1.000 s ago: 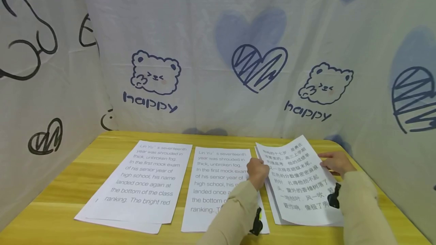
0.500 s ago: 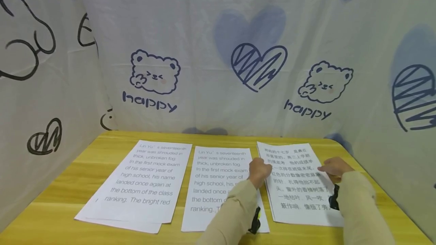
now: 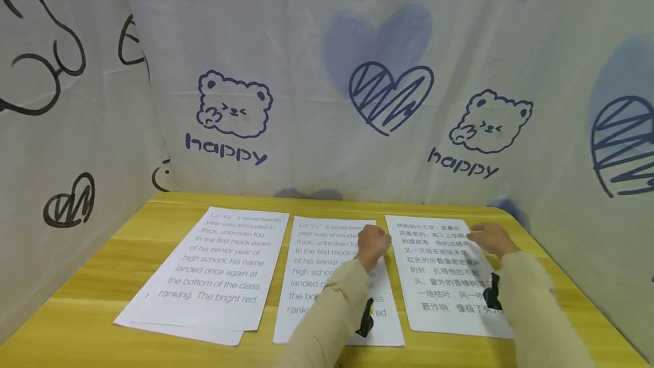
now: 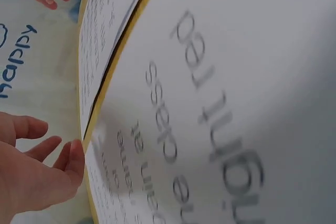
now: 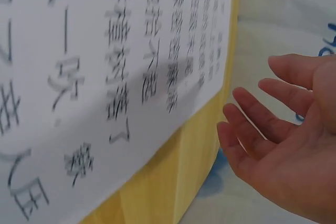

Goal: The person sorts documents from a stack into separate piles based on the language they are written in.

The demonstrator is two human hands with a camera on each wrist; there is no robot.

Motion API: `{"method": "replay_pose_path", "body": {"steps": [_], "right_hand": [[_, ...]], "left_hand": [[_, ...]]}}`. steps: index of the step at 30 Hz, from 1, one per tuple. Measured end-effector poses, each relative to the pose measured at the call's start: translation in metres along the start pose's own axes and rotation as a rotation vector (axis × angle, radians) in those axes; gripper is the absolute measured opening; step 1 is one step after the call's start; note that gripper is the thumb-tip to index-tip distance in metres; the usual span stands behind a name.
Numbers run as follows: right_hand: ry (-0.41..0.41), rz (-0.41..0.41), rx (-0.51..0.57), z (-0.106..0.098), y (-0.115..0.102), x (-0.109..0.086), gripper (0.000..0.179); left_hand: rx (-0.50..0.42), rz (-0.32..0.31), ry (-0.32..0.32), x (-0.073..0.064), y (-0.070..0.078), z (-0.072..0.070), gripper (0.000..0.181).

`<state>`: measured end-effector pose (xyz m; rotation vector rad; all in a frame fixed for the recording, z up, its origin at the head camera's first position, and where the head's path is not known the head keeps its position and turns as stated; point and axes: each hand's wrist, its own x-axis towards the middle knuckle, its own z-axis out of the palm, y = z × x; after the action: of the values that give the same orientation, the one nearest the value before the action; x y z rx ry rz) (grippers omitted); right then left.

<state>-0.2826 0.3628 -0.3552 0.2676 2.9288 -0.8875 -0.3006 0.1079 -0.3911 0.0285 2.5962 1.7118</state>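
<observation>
Side by side on the table lie the paper sheets. My left hand [image 3: 373, 246], its fingers loosely bent and holding nothing, hovers over the right edge of the middle English-printed sheet [image 3: 334, 288]. In the left wrist view a gap shows between the thumb and fingers of this left hand [image 4: 44, 174]. My right hand [image 3: 493, 238] is above the upper right edge of the Chinese-printed sheet [image 3: 441, 277]. Seen in the right wrist view, the right hand [image 5: 291, 140] has relaxed, spread fingers with nothing between them, apart from the paper [image 5: 105, 77].
On the left lie overlapping English-printed sheets [image 3: 204, 271], the lower one jutting out at the bottom. All rest on a yellow wood-grain table [image 3: 76, 311]. A white curtain [image 3: 306, 101] with bear and heart drawings surrounds the table's back and sides.
The Chinese-printed sheet, earlier lifted at its upper right corner and gripped at its edges, now lies flat, let go. Both hands have risen off it; the left hand has moved left.
</observation>
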Motion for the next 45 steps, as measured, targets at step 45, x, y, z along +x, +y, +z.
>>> {"method": "replay_pose_path", "body": {"steps": [45], "right_hand": [[0.08, -0.038, 0.427, 0.098, -0.089, -0.013, 0.051]], "left_hand": [[-0.125, 0.07, 0.015, -0.021, -0.056, -0.136, 0.043]]}}
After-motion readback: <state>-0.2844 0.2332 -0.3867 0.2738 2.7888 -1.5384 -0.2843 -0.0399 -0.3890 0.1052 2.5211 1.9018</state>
